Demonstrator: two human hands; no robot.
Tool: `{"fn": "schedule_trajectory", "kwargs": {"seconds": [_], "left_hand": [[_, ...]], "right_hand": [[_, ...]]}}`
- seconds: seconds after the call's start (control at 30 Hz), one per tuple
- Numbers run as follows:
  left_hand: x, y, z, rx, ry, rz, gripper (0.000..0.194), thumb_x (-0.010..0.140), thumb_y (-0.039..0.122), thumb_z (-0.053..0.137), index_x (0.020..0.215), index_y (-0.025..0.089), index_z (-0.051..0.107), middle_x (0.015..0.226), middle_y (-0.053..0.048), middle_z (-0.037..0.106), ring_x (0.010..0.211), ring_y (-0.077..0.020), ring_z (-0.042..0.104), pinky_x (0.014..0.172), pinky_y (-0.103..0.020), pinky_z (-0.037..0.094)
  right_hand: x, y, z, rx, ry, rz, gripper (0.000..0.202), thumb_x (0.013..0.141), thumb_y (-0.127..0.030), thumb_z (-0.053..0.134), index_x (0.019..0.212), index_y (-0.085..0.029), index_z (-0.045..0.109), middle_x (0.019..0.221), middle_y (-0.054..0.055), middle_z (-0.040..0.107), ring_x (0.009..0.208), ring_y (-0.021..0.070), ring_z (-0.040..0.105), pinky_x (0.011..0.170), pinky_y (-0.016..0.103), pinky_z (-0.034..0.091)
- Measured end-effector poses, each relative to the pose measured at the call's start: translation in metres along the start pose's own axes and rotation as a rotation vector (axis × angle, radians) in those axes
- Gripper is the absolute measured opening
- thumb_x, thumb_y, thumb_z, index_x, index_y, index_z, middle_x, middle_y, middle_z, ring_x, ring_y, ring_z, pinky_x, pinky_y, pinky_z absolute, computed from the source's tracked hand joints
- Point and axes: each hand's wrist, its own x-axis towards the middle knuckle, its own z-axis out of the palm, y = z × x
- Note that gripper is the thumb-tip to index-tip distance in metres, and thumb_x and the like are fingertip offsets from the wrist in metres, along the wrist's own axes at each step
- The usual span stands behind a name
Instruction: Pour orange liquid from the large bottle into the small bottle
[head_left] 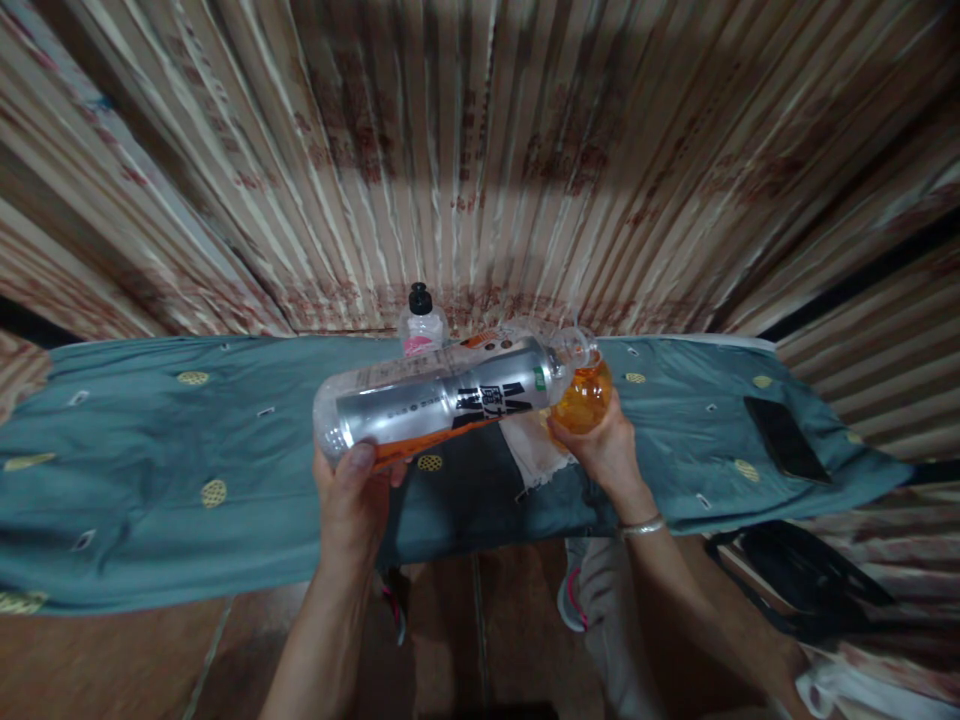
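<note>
My left hand point(352, 500) is closed around the base end of a large clear plastic drink bottle point(442, 400) with a silver and orange label. The bottle lies almost level in the air, its neck end pointing right. In my right hand point(600, 445) is a clear rounded container point(583, 395) with amber liquid inside, gripped from below and the right. The bottle's neck meets the top of this container; whether liquid is flowing cannot be made out. Under the right hand a white cloth point(532, 450) lies on the table, partly covered.
A teal patterned cloth point(247, 420) covers the narrow table. Behind the large bottle stands a clear bottle with a black cap point(420, 310). A dark phone point(787, 440) lies at the right. Pleated curtains point(465, 170) rise behind, and a black bag point(802, 580) sits lower right.
</note>
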Motion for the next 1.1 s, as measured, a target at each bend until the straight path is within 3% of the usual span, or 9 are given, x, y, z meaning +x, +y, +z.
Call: {"fn": "schedule_trajectory", "kwargs": {"seconds": [0.47,0.9,1.1], "left_hand": [[-0.0006,0.0018,0.0019,0.003,0.041,-0.039,0.063,0.047,0.045,0.091,0.102,0.021,0.072,0.064,0.003,0.06,0.044,-0.0109,0.048,0.036,-0.02,0.035],[-0.0006,0.002,0.0032,0.009,0.048,-0.033,0.046,0.047,0.044,0.09,0.08,0.021,0.066,0.062,0.004,0.059,0.045,-0.0101,0.048,0.037,-0.019,0.035],[-0.0009,0.0029,0.003,0.014,0.035,-0.045,0.054,0.048,0.044,0.09,0.092,0.021,0.071,0.064,0.002,0.059,0.046,-0.0107,0.047,0.037,-0.02,0.037]], "right_hand": [[-0.0008,-0.0024,-0.001,-0.005,-0.004,0.006,0.088,0.063,-0.049,0.079,0.138,-0.016,0.047,0.122,0.016,0.072,0.107,0.034,0.073,0.089,0.045,0.059],[-0.0003,-0.0043,-0.0024,0.01,-0.016,0.032,0.09,0.062,-0.048,0.079,0.14,-0.017,0.047,0.125,0.016,0.072,0.108,0.034,0.072,0.09,0.045,0.058],[0.0,-0.0047,-0.0029,0.021,-0.017,0.019,0.091,0.062,-0.049,0.079,0.14,-0.016,0.046,0.126,0.018,0.071,0.111,0.0348,0.071,0.093,0.047,0.057]]}}
